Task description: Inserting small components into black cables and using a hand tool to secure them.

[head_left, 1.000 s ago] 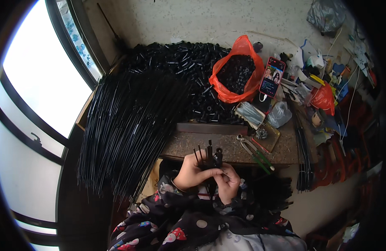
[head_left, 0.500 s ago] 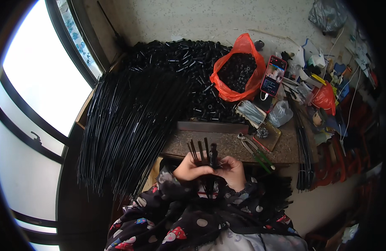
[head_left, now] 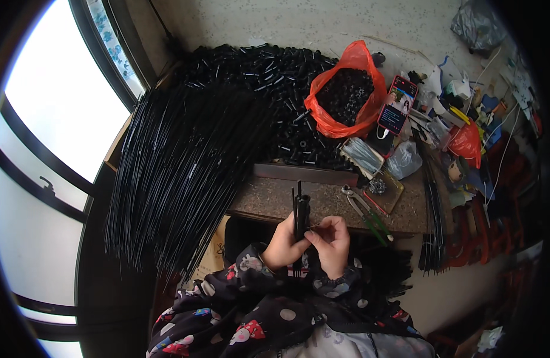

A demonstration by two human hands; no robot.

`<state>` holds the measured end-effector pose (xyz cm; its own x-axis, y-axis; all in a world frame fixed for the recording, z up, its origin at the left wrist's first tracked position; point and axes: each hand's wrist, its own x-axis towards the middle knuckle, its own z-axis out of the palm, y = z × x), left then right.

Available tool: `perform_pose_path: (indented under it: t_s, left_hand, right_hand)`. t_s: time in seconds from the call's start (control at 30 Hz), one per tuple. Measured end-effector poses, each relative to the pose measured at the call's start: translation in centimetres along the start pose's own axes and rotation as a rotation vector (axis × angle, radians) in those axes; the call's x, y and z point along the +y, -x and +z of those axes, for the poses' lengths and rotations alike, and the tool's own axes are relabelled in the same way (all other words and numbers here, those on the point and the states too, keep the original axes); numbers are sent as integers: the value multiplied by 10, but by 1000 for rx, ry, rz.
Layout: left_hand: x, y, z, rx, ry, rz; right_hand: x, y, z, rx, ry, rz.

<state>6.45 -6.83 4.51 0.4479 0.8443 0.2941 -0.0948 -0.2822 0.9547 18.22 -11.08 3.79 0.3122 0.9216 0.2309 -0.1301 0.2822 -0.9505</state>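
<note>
My left hand (head_left: pixel 281 247) is wrapped round an upright bundle of thin black rods (head_left: pixel 296 200), whose lower ends hang below the fingers. Against the rods stands a dark tubular piece (head_left: pixel 305 209); whether the rods run through it or beside it I cannot tell. Close on the right, the thumb and fingers of my right hand (head_left: pixel 331 246) are pinched together at the side of the bundle. A thin, wire-like strand seems to be between them, too small to make out well. Both hands are just off the table's front edge.
Long black rods (head_left: pixel 173 173) overhang the table at left. Behind lie heaped black tubular parts (head_left: pixel 257 74) and a red plastic bag (head_left: pixel 323 126) of small dark pieces. Green-handled pincers (head_left: pixel 370 222), a box of thin strips (head_left: pixel 363 156) and a phone (head_left: pixel 397 104) are at right.
The rods, fanned apart before, are now drawn close together against the tubular piece. My left hand has turned more upright, and my right hand still pinches beside it. The view has shifted slightly.
</note>
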Motion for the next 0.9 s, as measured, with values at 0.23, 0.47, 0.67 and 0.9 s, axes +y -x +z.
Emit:
perform_pose_path:
  t_s: [0.23, 0.47, 0.67, 0.9]
  left_hand:
    - [2, 8, 2, 3, 14, 66]
    - [75, -24, -13, -152, -73, 224]
    - [85, -9, -44, -252, 77, 283]
    - [88, -17, -23, -183, 107, 142]
  right_hand:
    - [-26, -19, -8, -169, -93, 148]
    - [-97, -14, 15, 75, 604, -778]
    - [-76, 9, -51, -49, 1008, -722]
    - [1, 8, -128, -104, 1588, -54]
